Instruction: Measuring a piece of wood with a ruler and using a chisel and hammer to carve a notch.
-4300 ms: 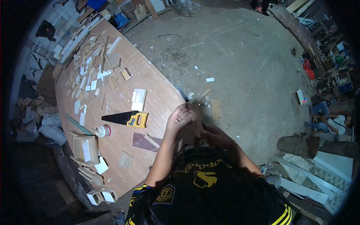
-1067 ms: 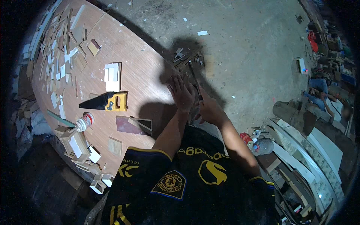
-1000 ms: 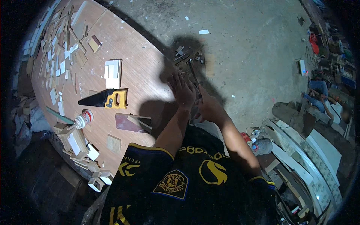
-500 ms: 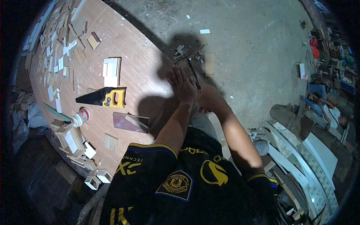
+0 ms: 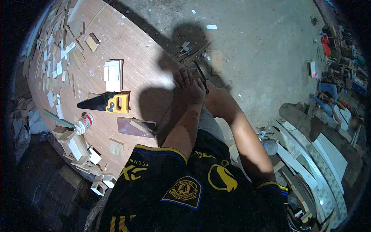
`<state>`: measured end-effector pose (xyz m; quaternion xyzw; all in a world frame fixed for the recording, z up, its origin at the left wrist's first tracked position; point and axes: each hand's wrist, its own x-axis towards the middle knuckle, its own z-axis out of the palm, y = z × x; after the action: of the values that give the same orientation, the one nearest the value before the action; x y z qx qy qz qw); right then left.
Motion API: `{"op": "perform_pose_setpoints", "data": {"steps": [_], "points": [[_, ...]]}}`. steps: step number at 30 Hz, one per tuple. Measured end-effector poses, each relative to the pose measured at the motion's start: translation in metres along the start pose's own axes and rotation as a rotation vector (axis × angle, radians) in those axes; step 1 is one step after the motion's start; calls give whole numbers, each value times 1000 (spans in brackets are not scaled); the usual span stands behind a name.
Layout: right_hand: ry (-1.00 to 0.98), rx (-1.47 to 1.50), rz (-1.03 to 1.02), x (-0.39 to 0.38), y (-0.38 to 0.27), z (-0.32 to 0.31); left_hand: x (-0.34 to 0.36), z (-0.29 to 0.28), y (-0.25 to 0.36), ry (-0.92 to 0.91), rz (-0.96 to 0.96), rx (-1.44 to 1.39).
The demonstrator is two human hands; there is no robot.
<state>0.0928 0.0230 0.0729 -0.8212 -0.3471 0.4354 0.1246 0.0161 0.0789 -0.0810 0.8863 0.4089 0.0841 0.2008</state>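
At the table's right edge, my left hand (image 5: 190, 89) lies flat with its fingers stretched forward; whatever is under the palm is hidden. Right beside it, my right hand (image 5: 220, 101) is closed round a dark thin-bladed tool (image 5: 199, 71). Its long blade shows nearly edge-on and points forward past the table edge, while its handle is hidden in my fist. On the table (image 5: 133, 44) to the left rest a yellow-handled handsaw (image 5: 103, 103), a pale stacked wood block (image 5: 113, 75) and a maroon board (image 5: 136, 127) with a light strip across it.
A white jar (image 5: 84, 123) lies tipped at the left, near small wooden box frames (image 5: 99, 187). Many wood scraps (image 5: 62, 50) cover the far left. Offcuts (image 5: 185, 48) lie on the floor ahead. Curved panels (image 5: 309, 162) lean at right; another person (image 5: 340, 114) sits beyond.
My right hand and the tool have shifted slightly, with the blade now lower and the fist a little farther right. My left hand stays at the table edge. The view has moved slightly.
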Motion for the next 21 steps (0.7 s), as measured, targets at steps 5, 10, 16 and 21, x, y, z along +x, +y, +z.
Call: {"op": "perform_pose_setpoints", "data": {"steps": [5,10,16,21], "points": [[2,-166,-108,9,-7,6,2,-4,-7,43,21,81],[0,-168,-71,10,-6,9,3,-24,-1,-17,52,89],[-115,-32,165,4,-33,-9,1,-16,-2,-8,19,145],[160,-306,-86,13,3,27,0,-4,-10,55,81,127]]}}
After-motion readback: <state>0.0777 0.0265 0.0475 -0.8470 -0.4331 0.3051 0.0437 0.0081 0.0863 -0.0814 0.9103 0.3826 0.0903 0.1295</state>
